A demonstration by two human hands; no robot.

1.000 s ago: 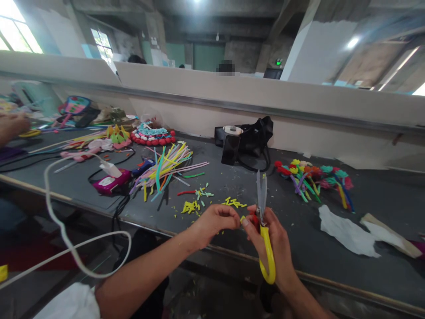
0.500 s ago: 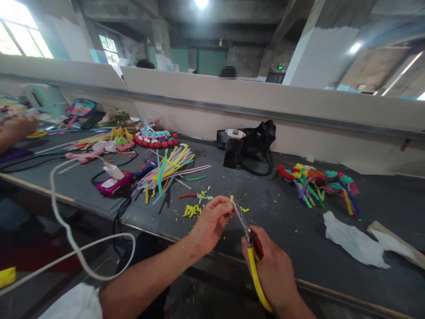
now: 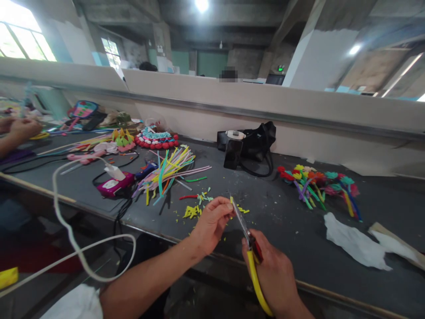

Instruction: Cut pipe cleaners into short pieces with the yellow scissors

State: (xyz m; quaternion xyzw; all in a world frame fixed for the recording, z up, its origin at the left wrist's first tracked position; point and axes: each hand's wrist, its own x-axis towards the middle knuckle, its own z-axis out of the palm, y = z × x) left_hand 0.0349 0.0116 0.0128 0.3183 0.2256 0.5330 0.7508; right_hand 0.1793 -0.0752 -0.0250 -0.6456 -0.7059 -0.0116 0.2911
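Observation:
My right hand (image 3: 274, 272) grips yellow-handled scissors (image 3: 249, 248), whose blades slant up and left toward my other hand. My left hand (image 3: 210, 223) pinches a small yellow pipe-cleaner piece (image 3: 231, 200) at the blade tips, fingers closed. Both hands hover over the near edge of the dark grey table (image 3: 272, 208). Short yellow cuttings (image 3: 191, 212) lie on the table just left of my left hand.
A pile of coloured pipe cleaners (image 3: 169, 168), a pink glue gun (image 3: 114, 184) with a white cord (image 3: 76, 248), a black bag (image 3: 254, 141), finished pipe-cleaner flowers (image 3: 315, 181) and white cloth (image 3: 353, 241) lie about. Another person's hand (image 3: 20, 128) works at far left.
A second ago the scissors pointed straight up beside my left hand; my right hand has tilted them down-left so the blades meet the yellow piece. My hands have barely moved since half a second ago.

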